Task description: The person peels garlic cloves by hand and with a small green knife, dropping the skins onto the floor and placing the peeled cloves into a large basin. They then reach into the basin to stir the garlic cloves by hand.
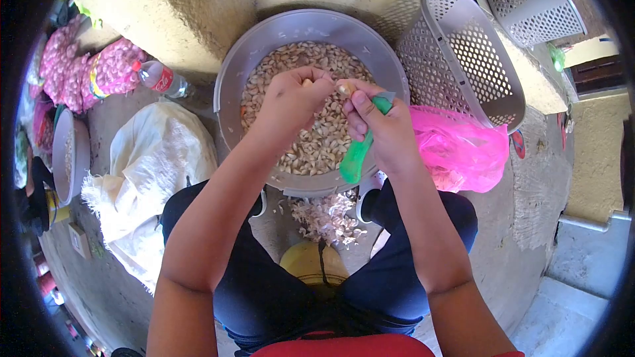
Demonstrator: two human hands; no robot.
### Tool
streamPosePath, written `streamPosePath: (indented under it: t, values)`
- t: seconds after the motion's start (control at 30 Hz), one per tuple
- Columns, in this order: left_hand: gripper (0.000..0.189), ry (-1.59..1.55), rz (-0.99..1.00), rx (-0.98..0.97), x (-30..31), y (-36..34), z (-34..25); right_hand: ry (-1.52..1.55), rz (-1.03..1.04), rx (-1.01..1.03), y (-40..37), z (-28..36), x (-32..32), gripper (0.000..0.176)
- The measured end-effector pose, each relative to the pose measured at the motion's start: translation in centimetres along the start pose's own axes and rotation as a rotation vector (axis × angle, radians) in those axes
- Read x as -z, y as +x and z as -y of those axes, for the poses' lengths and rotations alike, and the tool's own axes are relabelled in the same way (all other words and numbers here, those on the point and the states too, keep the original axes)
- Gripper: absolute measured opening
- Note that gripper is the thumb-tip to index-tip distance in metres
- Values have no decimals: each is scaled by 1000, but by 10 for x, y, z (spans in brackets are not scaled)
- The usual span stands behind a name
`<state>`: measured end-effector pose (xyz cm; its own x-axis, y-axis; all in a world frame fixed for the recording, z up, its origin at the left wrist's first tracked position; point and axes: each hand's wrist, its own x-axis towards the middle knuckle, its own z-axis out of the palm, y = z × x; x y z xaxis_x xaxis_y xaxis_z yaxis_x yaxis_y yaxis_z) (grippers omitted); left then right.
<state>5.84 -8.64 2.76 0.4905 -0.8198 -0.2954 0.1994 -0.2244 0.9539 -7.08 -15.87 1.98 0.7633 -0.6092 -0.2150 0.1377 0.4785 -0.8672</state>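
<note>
Over a large grey tub (228, 66) of loose garlic cloves (317, 142), my two hands meet. My right hand (383, 119) is closed around a knife with a green handle (357, 158); its blade shows only in part above the fist. The same hand's thumb and forefinger pinch a pale garlic clove (345, 88). My left hand (296, 96) is curled, its fingertips close against that clove. Another pale bit that looks like a clove (307, 82) peeks out between its fingers. Whether the left fingertips grip peel from the pinched clove is too small to tell.
Garlic skins (327, 218) lie on the floor between my feet, before a yellow container (311, 264). To the right are a pink plastic bag (463, 149) and a grey perforated basket (430, 53). Left stand a white sack (155, 158), a Coca-Cola bottle (162, 79) and pink net bags (116, 69).
</note>
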Motion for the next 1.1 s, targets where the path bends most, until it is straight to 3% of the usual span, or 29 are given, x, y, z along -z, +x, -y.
streamPosePath:
  t: [0.33, 0.53, 0.63, 0.73, 0.83, 0.93, 1.03, 1.1]
  values:
    - [21, -96, 89, 85, -3, -6, -7, 101, 42, -12, 4, 3, 3, 32]
    - [19, -98, 81, 20, 1, -6, -5, 38, -18, -40, 5, 1, 3, 33]
    - [16, 299, -90, -290, 1, 0, 4, -126, -120, -30, 5, 2, -1, 33]
    - [16, 473, -141, -571, 2, 0, 9, -366, -187, -7, 5, 2, -3, 31]
    - [18, 550, -121, -673, 3, 1, 7, -447, -203, -22, 6, 2, -2, 27]
    - [18, 412, -71, -419, 3, 1, 5, -298, -156, -74, 5, 3, 3, 24]
    - [17, 108, 38, -25, 3, -4, -7, -151, -105, -96, 5, 3, 4, 23]
    - [17, -65, 97, 24, 2, -2, -1, -49, -90, -111, 5, 3, 5, 23]
